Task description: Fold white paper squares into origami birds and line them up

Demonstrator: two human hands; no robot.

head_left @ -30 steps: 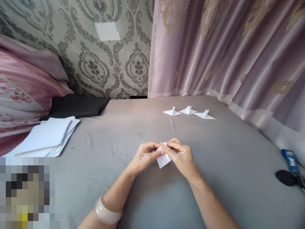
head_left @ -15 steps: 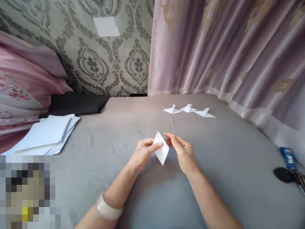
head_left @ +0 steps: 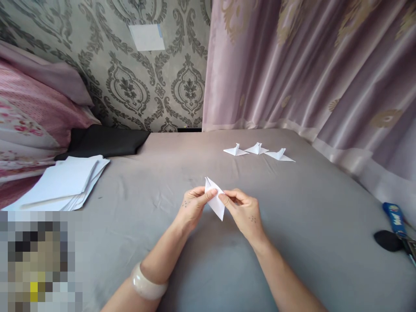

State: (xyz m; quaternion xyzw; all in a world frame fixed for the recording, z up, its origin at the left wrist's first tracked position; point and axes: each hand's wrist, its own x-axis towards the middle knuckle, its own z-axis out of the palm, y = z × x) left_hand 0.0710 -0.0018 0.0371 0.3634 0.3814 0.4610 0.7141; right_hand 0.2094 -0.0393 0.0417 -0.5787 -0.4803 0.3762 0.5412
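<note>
A white folded paper [head_left: 216, 205], shaped like a narrow diamond, is held up over the grey cloth in the middle of the view. Its left edge is pinched by my left hand [head_left: 195, 206], thumb lying across the front face. My right hand [head_left: 243, 210] grips the right edge between thumb and fingers. The fingertips behind the paper are hidden. Farther back on the cloth sit three white folded paper birds [head_left: 258, 149] in a row.
On the left lies a stack of white paper sheets [head_left: 61, 180], with a folded black cloth [head_left: 107, 141] behind it. At the right edge are a blue item [head_left: 394, 218] and a black oval object [head_left: 388, 241]. Pink curtains [head_left: 276, 65] hang behind the grey sheet [head_left: 146, 173].
My right hand has come in from beside the paper and now pinches its right edge. The folded paper has shifted slightly left and tilted.
</note>
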